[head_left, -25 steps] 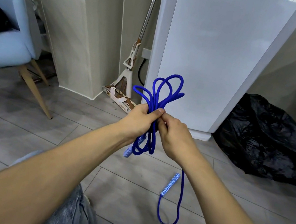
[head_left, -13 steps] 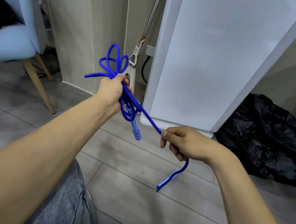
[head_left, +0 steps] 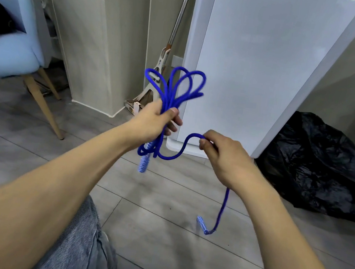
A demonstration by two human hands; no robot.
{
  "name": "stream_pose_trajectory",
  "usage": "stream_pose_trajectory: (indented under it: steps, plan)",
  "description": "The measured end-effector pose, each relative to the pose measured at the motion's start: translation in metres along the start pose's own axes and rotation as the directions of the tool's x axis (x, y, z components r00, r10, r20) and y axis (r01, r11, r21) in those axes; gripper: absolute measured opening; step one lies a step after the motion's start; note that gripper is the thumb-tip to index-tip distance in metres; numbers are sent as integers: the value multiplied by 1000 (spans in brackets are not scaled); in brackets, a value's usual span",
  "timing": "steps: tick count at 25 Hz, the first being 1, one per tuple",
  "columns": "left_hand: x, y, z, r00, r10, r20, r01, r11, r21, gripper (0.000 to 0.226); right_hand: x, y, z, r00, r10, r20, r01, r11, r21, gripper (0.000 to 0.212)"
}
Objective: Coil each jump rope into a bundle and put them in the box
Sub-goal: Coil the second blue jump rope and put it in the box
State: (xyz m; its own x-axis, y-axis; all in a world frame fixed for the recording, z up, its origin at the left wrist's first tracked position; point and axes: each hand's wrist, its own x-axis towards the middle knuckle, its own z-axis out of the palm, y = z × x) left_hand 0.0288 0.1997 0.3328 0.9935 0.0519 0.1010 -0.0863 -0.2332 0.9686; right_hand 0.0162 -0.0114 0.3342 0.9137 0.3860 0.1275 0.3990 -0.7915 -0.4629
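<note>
Here, best to keep the left hand [head_left: 154, 119] clenched round the gathered loops of the blue jump rope [head_left: 174, 90], fanned above the curled fingers [head_left: 173, 120], with one pale handle [head_left: 143, 164] dangling just below them. Worth keeping the right hand [head_left: 221, 157] pinching the free strand lightly between thumb and forefinger, slack sagging between the two sets of fingertips. Next, judged from the task: carry that strand across to the left fingers, lay it round the waist of the bundle just under the thumb, and pull snug without crushing the loops. Better to let the tail slide through the right fingers than to yank, since the far handle [head_left: 202, 223] hangs well below the right wrist and could swing. Hard to tell, with motion blur, how many loops sit in the grip. No box in view near either hand.
</note>
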Motion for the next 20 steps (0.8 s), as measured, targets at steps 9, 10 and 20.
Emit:
stream_pose_trajectory:
  steps: [9,10,20]
  plan:
    - [-16,3,28,962,83,260,-141,967,214,9,3,-4,19,978,-28,-208,-10,984,-176,32]
    - [-17,5,27,960,82,268,-156,951,268,10,3,-4,19,976,-13,-218,-28,983,-183,34]
    - [2,2,12,971,-13,-238,46,990,132,12,5,15,1,963,149,-226,-160,987,-30,35]
